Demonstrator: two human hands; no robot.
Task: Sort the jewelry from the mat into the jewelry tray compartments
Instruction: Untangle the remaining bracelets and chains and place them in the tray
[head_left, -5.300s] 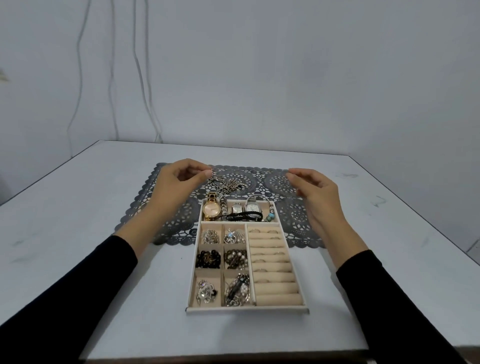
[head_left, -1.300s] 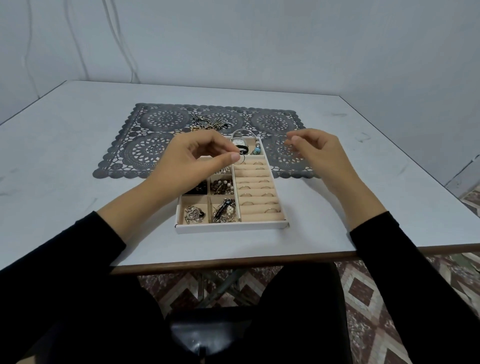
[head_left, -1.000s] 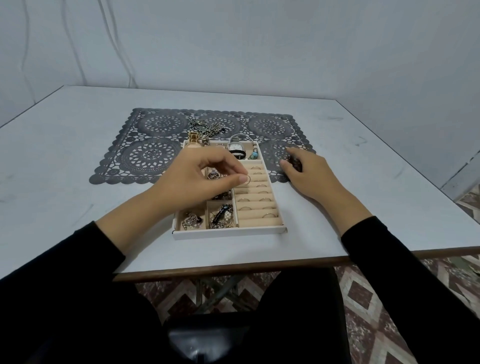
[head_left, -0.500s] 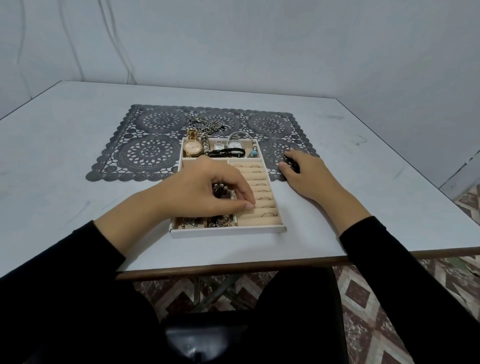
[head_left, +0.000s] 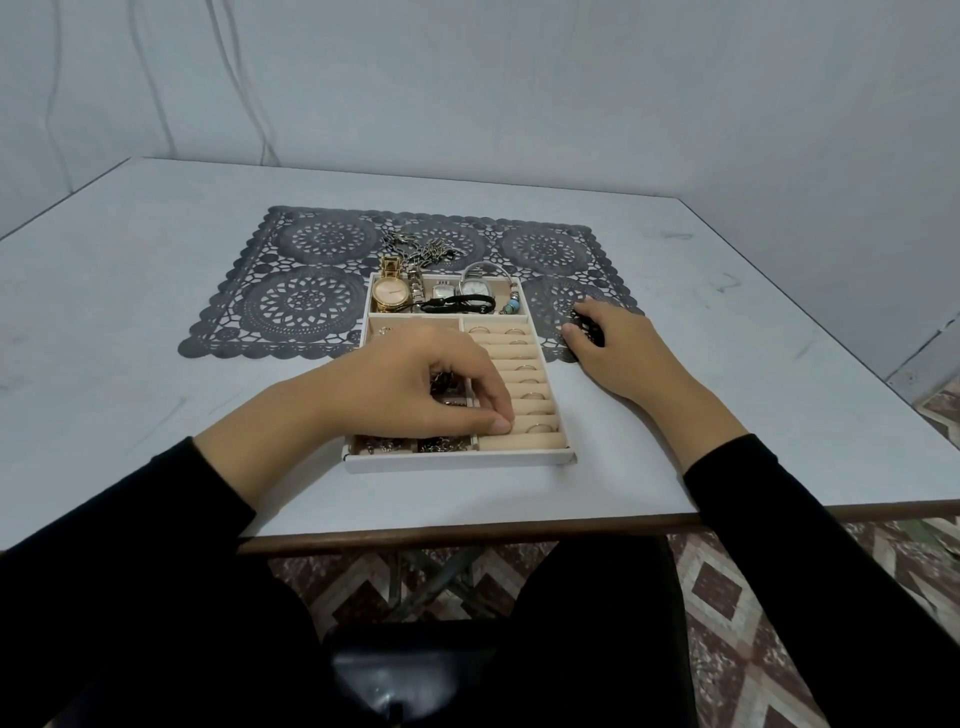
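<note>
The cream jewelry tray lies on the table against the front edge of the dark lace mat. My left hand reaches over the tray. Its thumb and forefinger are pinched together at the ring rolls near the front, and the ring it carries is hidden under the fingertips. Another ring sits in the same slot just to the right. My right hand rests on the mat right of the tray, fingers curled round a dark beaded piece. Loose chains lie on the mat behind the tray.
The tray's back compartment holds a gold watch, two silver watches and a black band. The small left compartments hold mixed pieces, mostly hidden by my left hand. The white table ends at a wooden edge near my lap.
My left hand has carried a ring down from above the tray to the front ring rolls. My right hand dropped onto the mat right of the tray and stays there.
</note>
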